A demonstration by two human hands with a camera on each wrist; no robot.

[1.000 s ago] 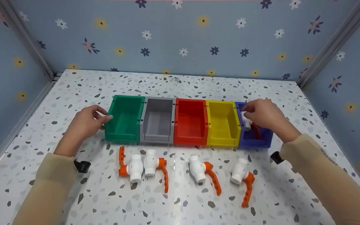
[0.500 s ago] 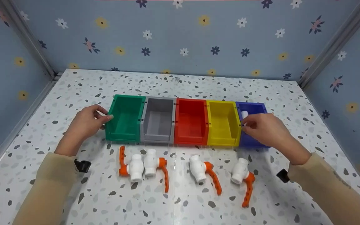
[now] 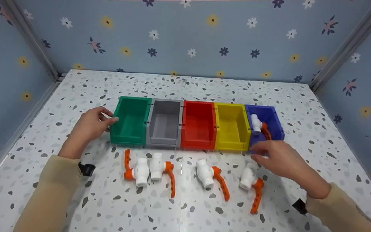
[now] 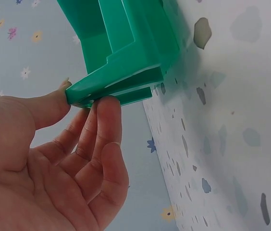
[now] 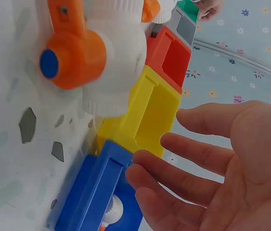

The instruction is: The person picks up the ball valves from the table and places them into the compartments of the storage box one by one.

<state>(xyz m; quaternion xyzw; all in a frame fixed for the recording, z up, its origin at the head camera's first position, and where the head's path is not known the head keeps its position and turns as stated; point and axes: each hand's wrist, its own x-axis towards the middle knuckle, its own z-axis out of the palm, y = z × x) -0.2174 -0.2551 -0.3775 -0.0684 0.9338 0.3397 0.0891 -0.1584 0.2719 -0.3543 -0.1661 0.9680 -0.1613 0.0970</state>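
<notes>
My left hand [image 3: 92, 125] pinches the outer side rim of the green bin [image 3: 128, 140] at the row's left end; in the left wrist view the thumb is on one side of the rim, fingertips on the other. My right hand [image 3: 280, 159] is just in front of the blue bin [image 3: 266, 111], fingers apart and holding nothing. Inside that bin lies a white ball valve [image 3: 255, 124] with an orange lever handle. Nearest to the right hand on the table is another ball valve [image 3: 246, 178], its handle [image 3: 256, 196] pointing towards me.
Between green and blue stand a grey bin [image 3: 163, 141], a red bin [image 3: 196, 144] and a yellow bin [image 3: 233, 146], side by side. More white valves lie before them: a left pair [image 3: 142, 172] and a middle one [image 3: 204, 174]. A flowered wall [image 3: 185, 38] closes the back.
My right hand has come out of the blue bin towards me, leaving the ball valve in it, and its fingers have spread. The left hand stays on the green bin.
</notes>
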